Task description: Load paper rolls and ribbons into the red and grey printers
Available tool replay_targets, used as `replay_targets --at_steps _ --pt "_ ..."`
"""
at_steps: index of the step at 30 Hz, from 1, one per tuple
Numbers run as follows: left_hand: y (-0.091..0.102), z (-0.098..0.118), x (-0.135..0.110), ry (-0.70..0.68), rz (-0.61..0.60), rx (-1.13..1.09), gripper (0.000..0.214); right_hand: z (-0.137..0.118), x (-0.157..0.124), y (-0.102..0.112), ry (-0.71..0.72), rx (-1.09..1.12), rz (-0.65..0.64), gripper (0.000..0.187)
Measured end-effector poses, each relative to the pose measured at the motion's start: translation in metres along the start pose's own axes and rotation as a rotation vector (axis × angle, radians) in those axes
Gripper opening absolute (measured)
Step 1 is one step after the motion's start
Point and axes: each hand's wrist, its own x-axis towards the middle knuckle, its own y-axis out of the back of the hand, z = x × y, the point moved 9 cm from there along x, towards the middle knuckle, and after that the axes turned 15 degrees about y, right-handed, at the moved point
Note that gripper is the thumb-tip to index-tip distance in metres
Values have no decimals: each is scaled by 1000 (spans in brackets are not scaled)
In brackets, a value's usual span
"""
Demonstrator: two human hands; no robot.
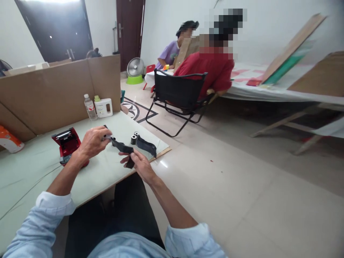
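Holding one black strip (121,146) stretched between both hands, a seated person worked over the near right edge of a pale green table (32,168). The left hand (92,142) had its fingers pinched together on the strip's far left end, where a small pale piece showed. The right hand (139,164) was clamped on the strip's near right end. The strip sat just above the tabletop; whether it touched the surface could not be told. Judging by the grip, the step in hand was drawing the strip out straight between the two pinches. A next move would call for both holds to stay firm and the strip to stay untwisted. Counted on the table were one red device (67,143) with its lid open, just left of the left hand, and two small black rolls (135,137) side by side just beyond the strip. One loose black band (147,145) trailed right from the rolls. At the far edge, against a cardboard screen (53,89), stood one water bottle (90,106) and one white jug (103,106). Farther off sat two other people (212,68) at another table, one of them in a black folding chair (177,93).
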Motion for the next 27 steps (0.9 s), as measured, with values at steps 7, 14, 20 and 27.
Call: replay_targets --at_steps 7,14,20,27 --pt "48 -62 -47 157 144 -166 21 47 21 -57 -92 166 -143 79" --pt "38 -76 -107 184 105 -276 28 20 3 -107 388 -385 -216 69" --pt "31 -110 -146 303 117 -313 27 -4 -8 -155 609 -516 -400 40" --pt "40 -172 -127 391 273 -331 21 6 55 -190 591 -598 -492 38"
